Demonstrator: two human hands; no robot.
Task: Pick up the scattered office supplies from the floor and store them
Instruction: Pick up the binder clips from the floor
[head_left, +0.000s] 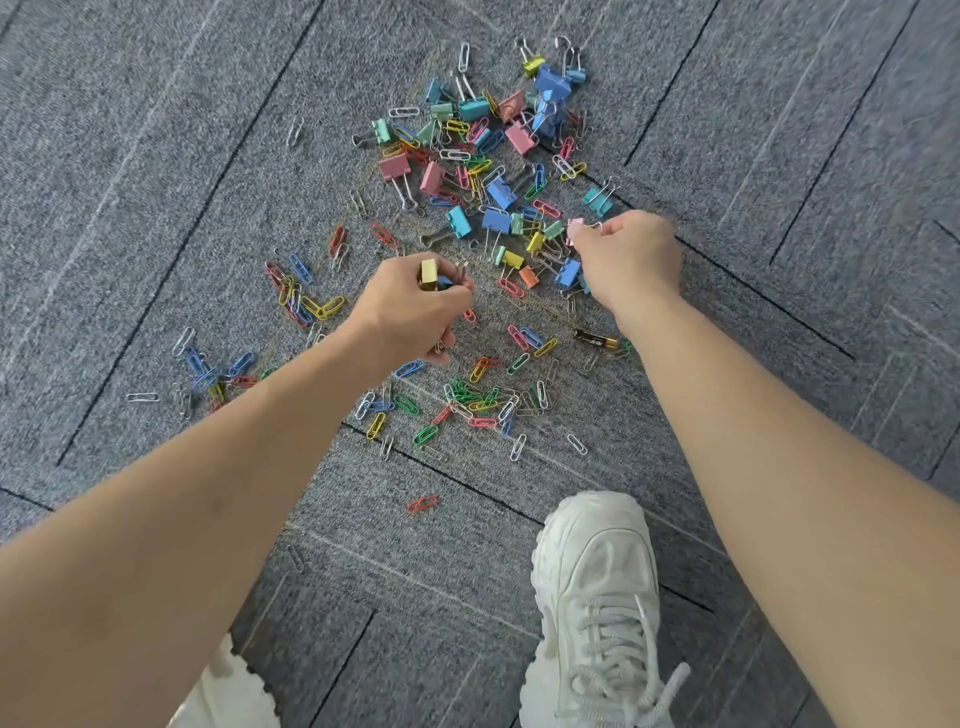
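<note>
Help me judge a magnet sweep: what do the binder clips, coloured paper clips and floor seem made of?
Binder clips: apparently painted sheet metal, matte pastel bodies with bare wire handles. Coloured paper clips: bent wire, probably plastic-coated, given solid colours. Floor: grey carpet tiles, flecked pile, dark seams.

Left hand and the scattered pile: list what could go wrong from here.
1. The left hand already grips a yellow binder clip along with other clips; another grab may spill some back onto the carpet.
2. The red paper clip lies apart from the pile, near the white sneaker; it could be stepped on or missed.
3. The battery lies among scattered paper clips and could be overlooked.
</note>
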